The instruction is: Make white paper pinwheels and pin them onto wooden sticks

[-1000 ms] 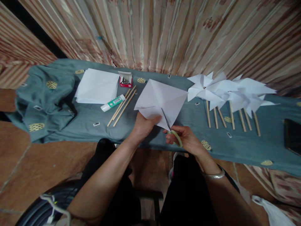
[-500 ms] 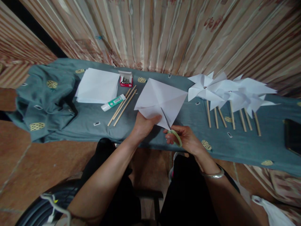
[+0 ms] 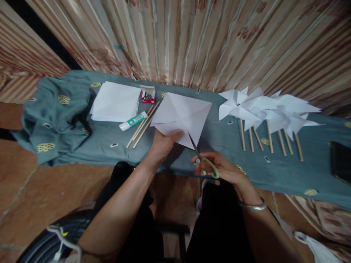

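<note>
A creased white square of paper is pinched at its near edge by my left hand, thumb on top and the fingers hidden beneath. Cuts run inward from its corners at the left and near side. In my right hand is a pair of scissors with pale green handles, fingers in the loops. The blades lie at the near corner of the paper, their tips along the slit there.
On the blue-green cloth lie a paper stack, a red box of metal pins, a glue tube and wooden sticks. Several paper pinwheels on sticks rest at the right, beyond them a dark phone-like object.
My right hand has drawn the scissors back toward me and slightly right, so more blade shows outside the paper. The paper and my left hand have shifted a little left.
</note>
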Demonstrator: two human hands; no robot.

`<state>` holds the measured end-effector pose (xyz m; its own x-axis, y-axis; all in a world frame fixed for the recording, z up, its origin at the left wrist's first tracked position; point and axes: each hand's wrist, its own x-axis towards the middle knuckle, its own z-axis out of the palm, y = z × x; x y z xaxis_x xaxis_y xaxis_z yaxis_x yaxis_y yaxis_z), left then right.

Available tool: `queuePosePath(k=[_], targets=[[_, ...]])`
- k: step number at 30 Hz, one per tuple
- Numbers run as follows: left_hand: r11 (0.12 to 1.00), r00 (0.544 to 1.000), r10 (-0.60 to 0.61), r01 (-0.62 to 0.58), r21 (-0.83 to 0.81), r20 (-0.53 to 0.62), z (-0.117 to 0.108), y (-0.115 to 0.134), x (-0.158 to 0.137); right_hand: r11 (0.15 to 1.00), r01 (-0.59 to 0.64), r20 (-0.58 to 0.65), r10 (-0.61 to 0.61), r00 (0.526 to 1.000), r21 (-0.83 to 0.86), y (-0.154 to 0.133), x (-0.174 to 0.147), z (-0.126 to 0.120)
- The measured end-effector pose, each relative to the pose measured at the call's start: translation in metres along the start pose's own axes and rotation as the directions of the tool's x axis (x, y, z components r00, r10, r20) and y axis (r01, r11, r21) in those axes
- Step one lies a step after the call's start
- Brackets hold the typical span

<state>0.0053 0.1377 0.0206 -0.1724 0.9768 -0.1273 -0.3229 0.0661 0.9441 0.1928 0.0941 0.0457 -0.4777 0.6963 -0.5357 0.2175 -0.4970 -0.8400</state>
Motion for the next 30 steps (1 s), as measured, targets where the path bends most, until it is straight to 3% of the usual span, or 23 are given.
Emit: queuePosePath(k=[4, 8, 10, 13, 15, 17, 25, 30], targets=[[0.999, 0.999, 0.037, -0.038, -0.009, -0.03, -0.005, 0.01, 0.003, 0.997, -0.047, 0.021, 0.048, 0.999, -0.064, 0.002, -0.014, -0.023], [0.999, 0.999, 0.033, -0.032, 0.032, -0.028, -0.012, 0.014, 0.002, 0.993, 0.03, -0.126, -0.045, 0.991, -0.117, 0.006, -0.024, -0.044], [0.998, 1.0, -0.012, 0.014, 0.068, -0.02, -0.014, 0.012, -0.001, 0.989, 0.114, -0.284, -0.135, 0.949, -0.092, 0.007, -0.024, -0.048], [0.984, 0.994, -0.108, 0.104, 0.146, 0.022, -0.015, 0.007, -0.006, 0.965, 0.259, -0.508, -0.239, 0.827, -0.033, 0.007, -0.017, -0.049], [0.97, 0.985, -0.155, 0.138, 0.2, 0.075, -0.014, 0.003, -0.01, 0.941, 0.338, -0.571, -0.266, 0.777, 0.023, 0.006, -0.01, -0.048], [0.958, 0.972, -0.185, 0.145, 0.247, 0.144, -0.011, 0.0, -0.013, 0.92, 0.385, -0.591, -0.27, 0.76, 0.074, 0.004, -0.002, -0.049], [0.881, 0.926, -0.274, 0.135, 0.454, 0.258, -0.007, 0.005, -0.02, 0.932, 0.342, -0.57, -0.217, 0.792, 0.12, 0.001, 0.022, -0.055], [0.923, 0.928, -0.31, 0.241, 0.3, 0.208, -0.007, 0.006, -0.018, 0.918, 0.32, -0.5, -0.17, 0.849, 0.232, 0.001, 0.025, -0.052]])
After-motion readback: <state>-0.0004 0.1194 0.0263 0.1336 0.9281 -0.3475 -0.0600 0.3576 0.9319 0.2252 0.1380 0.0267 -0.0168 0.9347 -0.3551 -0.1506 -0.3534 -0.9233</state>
